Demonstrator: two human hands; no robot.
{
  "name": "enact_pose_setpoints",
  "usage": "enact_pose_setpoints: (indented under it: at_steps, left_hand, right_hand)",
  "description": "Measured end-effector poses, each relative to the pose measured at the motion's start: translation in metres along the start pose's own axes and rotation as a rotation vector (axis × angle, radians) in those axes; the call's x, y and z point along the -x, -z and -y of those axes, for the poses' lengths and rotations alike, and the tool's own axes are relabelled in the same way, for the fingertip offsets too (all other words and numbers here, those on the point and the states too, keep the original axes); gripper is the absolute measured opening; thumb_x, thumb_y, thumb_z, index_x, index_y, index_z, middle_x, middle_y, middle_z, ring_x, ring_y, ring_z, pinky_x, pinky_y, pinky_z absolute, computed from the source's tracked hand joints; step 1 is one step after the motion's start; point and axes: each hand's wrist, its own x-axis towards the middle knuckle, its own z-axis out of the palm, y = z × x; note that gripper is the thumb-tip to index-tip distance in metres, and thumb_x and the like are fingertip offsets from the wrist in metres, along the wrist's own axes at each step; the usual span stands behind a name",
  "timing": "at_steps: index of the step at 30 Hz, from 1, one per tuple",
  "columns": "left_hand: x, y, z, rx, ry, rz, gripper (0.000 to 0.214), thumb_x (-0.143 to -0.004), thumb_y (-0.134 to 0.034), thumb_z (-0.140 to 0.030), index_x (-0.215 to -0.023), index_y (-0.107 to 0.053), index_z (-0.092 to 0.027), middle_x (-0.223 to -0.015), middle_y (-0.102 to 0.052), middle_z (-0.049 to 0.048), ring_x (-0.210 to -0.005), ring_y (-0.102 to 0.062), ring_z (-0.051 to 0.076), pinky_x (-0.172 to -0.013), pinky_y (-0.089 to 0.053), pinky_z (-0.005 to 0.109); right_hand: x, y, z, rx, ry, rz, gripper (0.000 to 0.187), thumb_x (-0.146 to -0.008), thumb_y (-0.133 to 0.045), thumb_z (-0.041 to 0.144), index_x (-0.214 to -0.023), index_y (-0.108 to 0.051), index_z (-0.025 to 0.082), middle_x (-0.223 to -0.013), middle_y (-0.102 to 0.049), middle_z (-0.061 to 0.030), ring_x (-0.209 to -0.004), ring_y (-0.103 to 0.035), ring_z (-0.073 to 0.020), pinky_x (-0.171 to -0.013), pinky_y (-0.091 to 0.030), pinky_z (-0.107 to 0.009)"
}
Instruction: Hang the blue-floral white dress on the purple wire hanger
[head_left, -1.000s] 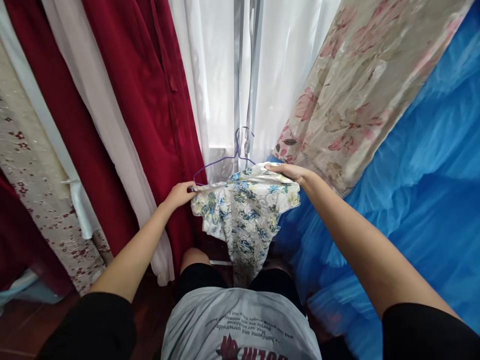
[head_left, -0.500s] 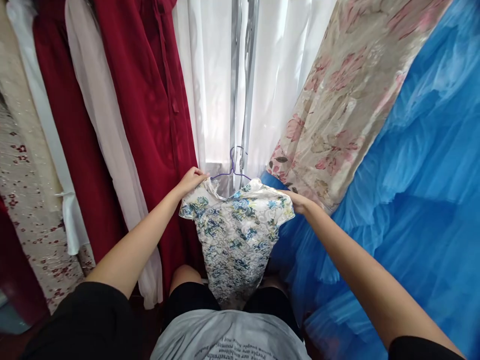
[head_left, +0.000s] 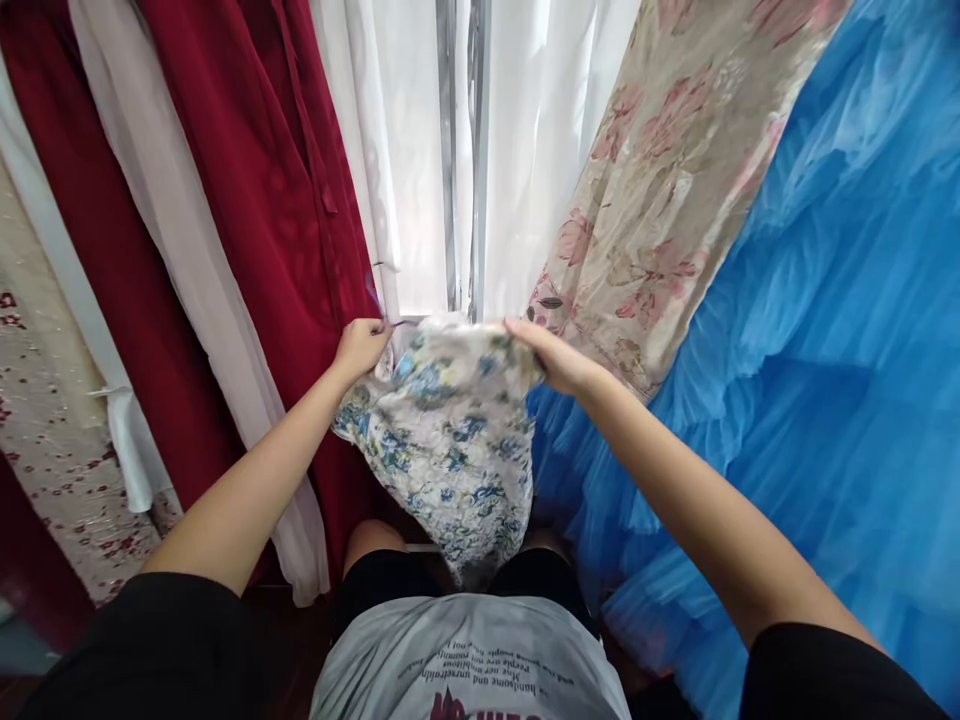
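A short-sleeved white dress with blue and green flowers (head_left: 450, 430) hangs in front of my knees, its upper part creased and slightly blurred. My left hand (head_left: 363, 346) is closed at the top left, gripping the thin purple hanger (head_left: 405, 322) beside the dress's shoulder. The hanger's hook sticks up just above that hand; the rest of the hanger is mostly hidden by cloth. At the upper right edge, my right hand (head_left: 551, 355) pinches the fabric of the dress, thumb on top. The lower end of the dress drops between my thighs.
Dark red gowns (head_left: 247, 200) and a pale pink length of cloth (head_left: 172, 190) hang at left. A white curtain (head_left: 517, 150) hangs straight ahead. To the right are a beige flowered garment (head_left: 652, 200) and a full blue tulle gown (head_left: 847, 400).
The hanger has shifted left and tilted toward my left hand. My right hand has moved inward and up over the dress, whose neckline is now bunched and whose body has swung askew.
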Motion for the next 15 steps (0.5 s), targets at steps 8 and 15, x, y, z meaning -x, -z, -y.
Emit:
enact_pose_setpoints:
  at_steps: [8,15]
  left_hand:
    - [0.049,-0.036,-0.048,0.532,0.110,0.030,0.060,-0.090,-0.037,-0.076,-0.065,-0.039,-0.022,-0.062,-0.048,0.0023,-0.061,-0.051,0.015,-0.058,-0.044,0.027]
    - [0.073,-0.067,-0.117,0.826,0.124,0.355,0.036,-0.085,-0.069,-0.047,-0.105,-0.059,-0.019,-0.094,-0.063,0.0029,-0.092,-0.065,0.019,-0.083,-0.053,0.032]
  right_hand:
    - [0.020,-0.052,-0.024,1.037,0.365,0.125,0.099,-0.072,-0.086,0.034,-0.156,-0.035,0.022,-0.153,-0.042,-0.0189,-0.141,-0.042,-0.0375,-0.114,-0.036,-0.056]
    - [0.020,-0.040,-0.085,1.166,0.558,-0.075,0.113,-0.077,-0.077,0.039,-0.161,-0.004,0.019,-0.160,-0.024,-0.0225,-0.146,-0.029,-0.0416,-0.112,-0.038,-0.058]
